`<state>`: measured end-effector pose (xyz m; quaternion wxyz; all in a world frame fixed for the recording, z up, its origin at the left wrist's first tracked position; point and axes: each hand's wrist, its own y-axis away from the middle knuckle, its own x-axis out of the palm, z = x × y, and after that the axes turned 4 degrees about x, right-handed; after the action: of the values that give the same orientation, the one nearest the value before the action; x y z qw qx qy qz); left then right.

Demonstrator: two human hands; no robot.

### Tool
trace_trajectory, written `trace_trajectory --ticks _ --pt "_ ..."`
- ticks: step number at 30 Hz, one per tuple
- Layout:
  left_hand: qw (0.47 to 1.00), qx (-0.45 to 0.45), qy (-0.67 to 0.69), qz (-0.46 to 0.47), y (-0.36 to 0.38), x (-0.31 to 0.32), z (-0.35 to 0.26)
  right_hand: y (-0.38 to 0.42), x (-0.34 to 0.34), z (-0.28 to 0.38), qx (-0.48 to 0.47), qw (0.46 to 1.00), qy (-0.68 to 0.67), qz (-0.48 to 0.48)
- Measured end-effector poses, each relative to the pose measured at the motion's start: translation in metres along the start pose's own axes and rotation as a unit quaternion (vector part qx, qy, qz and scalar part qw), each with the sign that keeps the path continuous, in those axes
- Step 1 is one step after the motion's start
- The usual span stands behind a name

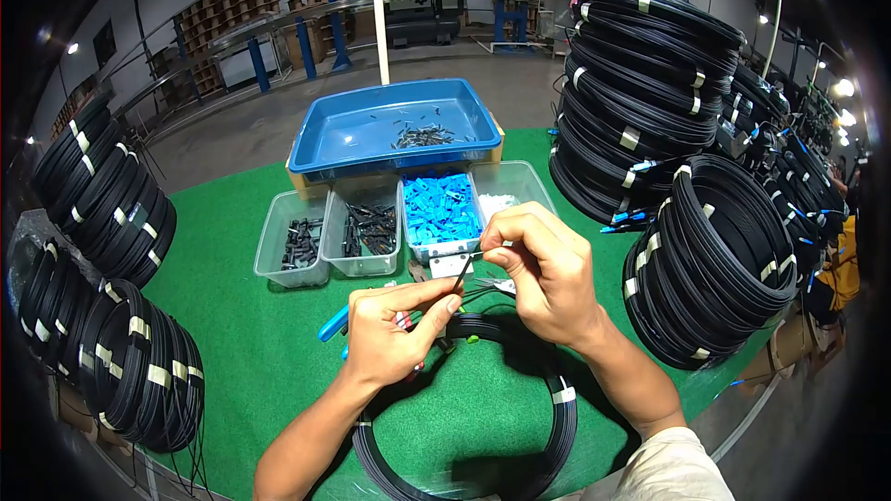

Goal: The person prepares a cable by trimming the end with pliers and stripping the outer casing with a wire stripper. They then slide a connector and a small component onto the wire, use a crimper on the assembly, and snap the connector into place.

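Between thumb and forefinger, my left hand pinches a thin black cable, its end pointing up and to the right. My right hand is closed in a pinch at that end; what its fingertips hold is too small to make out. Below both hands a coil of black cable lies flat, bound with white tape. A blue-handled tool is partly hidden behind my left hand. Just beyond the cable end sits a small white block, with more loose cable ends and a metal tool near it.
Clear bins hold black parts, more black pieces, blue connectors and white bits. Behind them stands a blue tray with small dark pieces. Tall cable coils stand at right and left on the green mat.
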<state>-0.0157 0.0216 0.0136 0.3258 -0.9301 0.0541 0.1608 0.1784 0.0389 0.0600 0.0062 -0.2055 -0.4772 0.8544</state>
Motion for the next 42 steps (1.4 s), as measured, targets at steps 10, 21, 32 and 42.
trace_trajectory --ticks 10,21,32,42 --pt "0.954 0.232 -0.149 -0.114 0.002 0.0 -0.006 0.003 -0.001 0.019 -0.074 0.989 0.113 0.056" --pt "0.988 0.14 -0.012 -0.058 -0.003 -0.015 -0.007 -0.005 -0.018 -0.005 0.05 0.99 0.038 0.125" --pt "0.987 0.001 0.151 -0.059 -0.001 -0.014 0.002 0.001 -0.002 -0.014 0.045 0.987 0.023 0.149" --pt "0.941 -0.141 0.297 -0.074 -0.008 -0.024 0.012 -0.093 0.051 -0.118 0.151 0.984 0.071 0.057"
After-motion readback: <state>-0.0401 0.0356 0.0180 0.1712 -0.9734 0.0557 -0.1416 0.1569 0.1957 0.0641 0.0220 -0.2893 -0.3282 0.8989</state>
